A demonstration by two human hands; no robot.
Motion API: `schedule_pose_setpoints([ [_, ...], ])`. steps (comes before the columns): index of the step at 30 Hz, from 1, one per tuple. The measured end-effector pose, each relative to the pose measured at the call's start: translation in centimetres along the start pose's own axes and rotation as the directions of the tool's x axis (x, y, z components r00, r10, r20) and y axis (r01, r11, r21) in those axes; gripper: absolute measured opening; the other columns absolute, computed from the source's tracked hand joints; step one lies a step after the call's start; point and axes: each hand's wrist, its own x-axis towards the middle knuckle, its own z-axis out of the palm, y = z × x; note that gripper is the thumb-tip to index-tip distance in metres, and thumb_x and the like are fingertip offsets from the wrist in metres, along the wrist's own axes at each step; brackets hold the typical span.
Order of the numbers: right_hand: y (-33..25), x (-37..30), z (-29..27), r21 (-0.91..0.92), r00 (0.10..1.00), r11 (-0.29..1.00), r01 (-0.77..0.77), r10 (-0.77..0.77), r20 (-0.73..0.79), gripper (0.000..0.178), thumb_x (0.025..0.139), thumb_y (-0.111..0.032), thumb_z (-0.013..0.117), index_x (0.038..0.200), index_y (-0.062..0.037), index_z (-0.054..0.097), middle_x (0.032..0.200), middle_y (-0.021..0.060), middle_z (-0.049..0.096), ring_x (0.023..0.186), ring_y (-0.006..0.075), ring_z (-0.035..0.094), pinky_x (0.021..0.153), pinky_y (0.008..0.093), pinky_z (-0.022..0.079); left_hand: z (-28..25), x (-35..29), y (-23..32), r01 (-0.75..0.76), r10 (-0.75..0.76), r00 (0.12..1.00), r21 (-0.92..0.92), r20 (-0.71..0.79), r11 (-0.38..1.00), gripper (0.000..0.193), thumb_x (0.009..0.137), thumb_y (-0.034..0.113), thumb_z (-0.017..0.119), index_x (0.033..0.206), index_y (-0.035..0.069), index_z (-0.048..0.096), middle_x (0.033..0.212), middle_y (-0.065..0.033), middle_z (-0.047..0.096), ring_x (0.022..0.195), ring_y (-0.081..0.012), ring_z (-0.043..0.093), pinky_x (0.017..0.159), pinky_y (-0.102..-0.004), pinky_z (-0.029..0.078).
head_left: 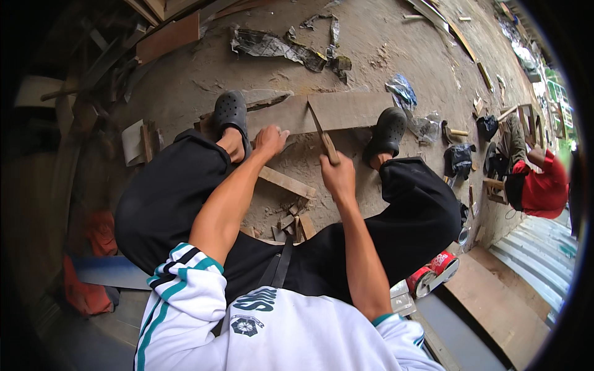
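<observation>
Hands: left steadying plank, right gripping knife

The left hand presses on a flat wooden board lying on the dirt floor, pinned under two black clogs. The right hand grips a knife — blade tip on the board. Wood offcuts lie between the legs — another person in red sits far right.

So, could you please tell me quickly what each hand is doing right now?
Left hand: pressed on the wooden board, fingers curled, gripping nothing that shows.
Right hand: closed around the handle of a knife.
</observation>
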Motion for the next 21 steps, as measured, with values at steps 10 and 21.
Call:
schedule_pose_setpoints([
  [10, 0.8, -1.4, 0.3, 0.066, 1.0, 0.998, -0.002, 0.002, 0.001, 0.029, 0.086, -0.024, 0.062, 0.08, 0.0038, 0.061, 0.072, 0.0253, 0.062, 0.069, 0.042, 0.064, 0.062, 0.0428, 0.048, 3.2, -0.9, -2.7, 0.137, -0.146, 0.987, -0.115, -0.069, 0.984, 0.029, 0.087, 0.03, 0.057, 0.103, 0.008, 0.067, 0.104, -0.0224, 0.069, 0.103, -0.0428, 0.064, 0.089, -0.0515, 0.049],
  [21, 0.7, -2.7, -0.4, 0.048, 0.999, 0.998, -0.035, 0.035, 0.001, 0.03, 0.086, -0.026, 0.063, 0.083, 0.0034, 0.064, 0.067, 0.0197, 0.062, 0.065, 0.0333, 0.061, 0.063, 0.0399, 0.048, 5.8, -0.2, -2.5, -0.037, 0.028, 0.989, -0.062, -0.147, 0.997, 0.03, 0.086, 0.028, 0.063, 0.111, 0.012, 0.065, 0.114, -0.0134, 0.065, 0.112, -0.0359, 0.059, 0.095, -0.0473, 0.046],
])
